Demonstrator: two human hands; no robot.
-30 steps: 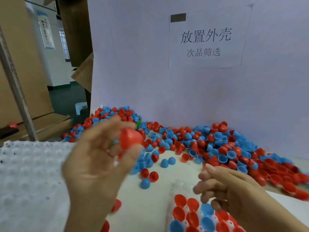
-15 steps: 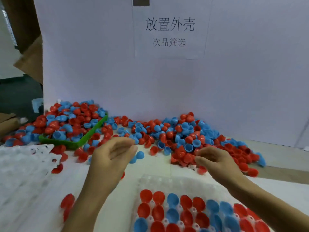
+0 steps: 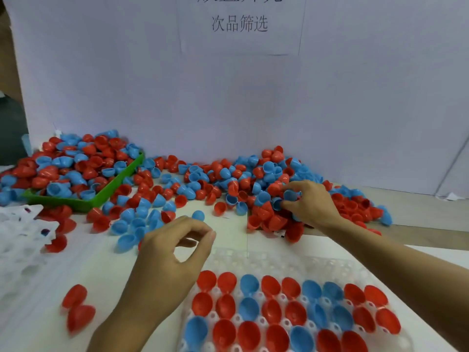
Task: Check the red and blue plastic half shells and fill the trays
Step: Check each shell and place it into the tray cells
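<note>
A heap of red and blue half shells lies along the foot of the white back board. My right hand reaches into its right part, and thumb and fingers pinch a blue half shell. My left hand hovers just left of the clear tray; its fingers curl until they meet the thumb, and I see nothing between them. The clear tray holds rows of red and blue shells, open side up, while its far rows are bare pockets.
A green tray heaped with shells stands at the back left. White empty trays are stacked at the left edge. Two loose red shells lie at the front left. A paper sign hangs on the board.
My left hand held a red shell up a second ago; it has come down and no longer shows it. My right hand moved from the clear tray into the heap and took a blue shell.
</note>
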